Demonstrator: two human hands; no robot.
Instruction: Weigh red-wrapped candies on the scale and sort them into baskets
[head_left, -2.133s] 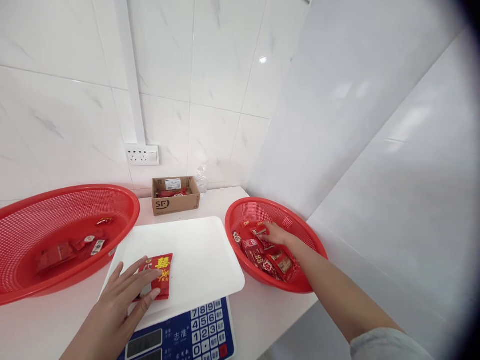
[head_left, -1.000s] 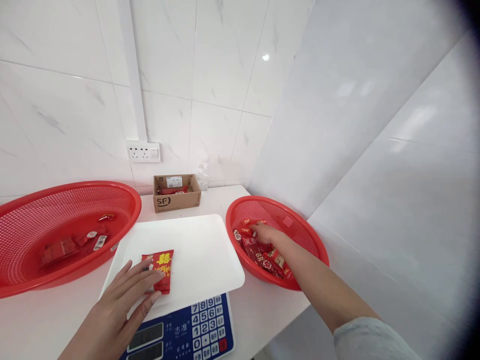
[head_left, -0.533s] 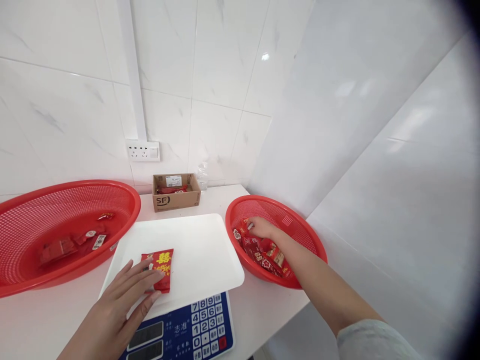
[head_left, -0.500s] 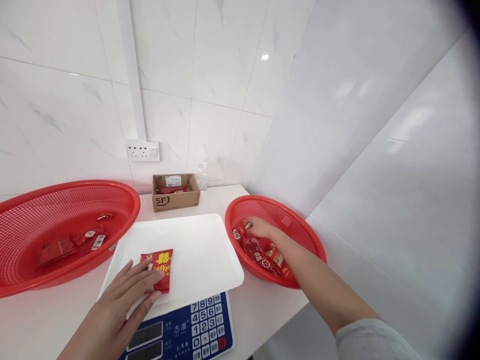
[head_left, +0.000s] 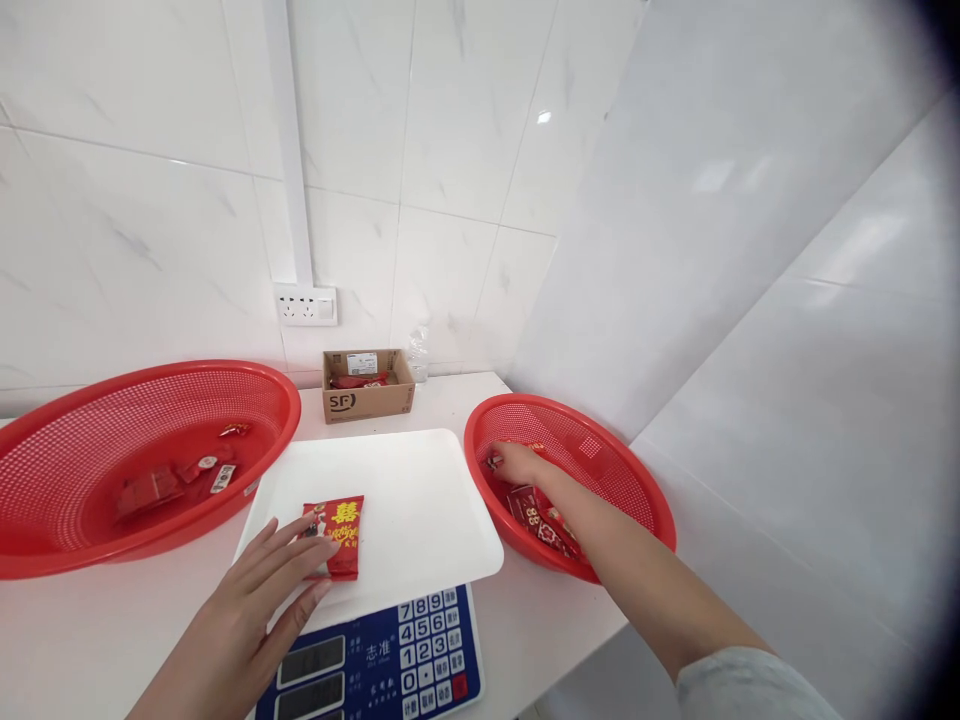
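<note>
My left hand (head_left: 259, 600) lies flat with fingers spread, its fingertips resting on a red packet with yellow print (head_left: 339, 523) that sits on the white tray of the scale (head_left: 420, 500). My right hand (head_left: 517, 462) reaches into the smaller red basket (head_left: 600, 440) on the right, fingers curled down among several red sweet packets (head_left: 536, 515). What those fingers grip is hidden by the hand and the packets around it.
A large red basket (head_left: 45, 450) with a few packets stands at the left. The scale's blue keypad (head_left: 427, 660) faces me. A small cardboard box (head_left: 367, 390) sits at the back wall under a socket strip (head_left: 306, 305). A tiled wall closes the right side.
My right hand has crept toward the near-left side of the small basket, stirring the packets. The left hand stays on the red packet. The view has shifted slightly.
</note>
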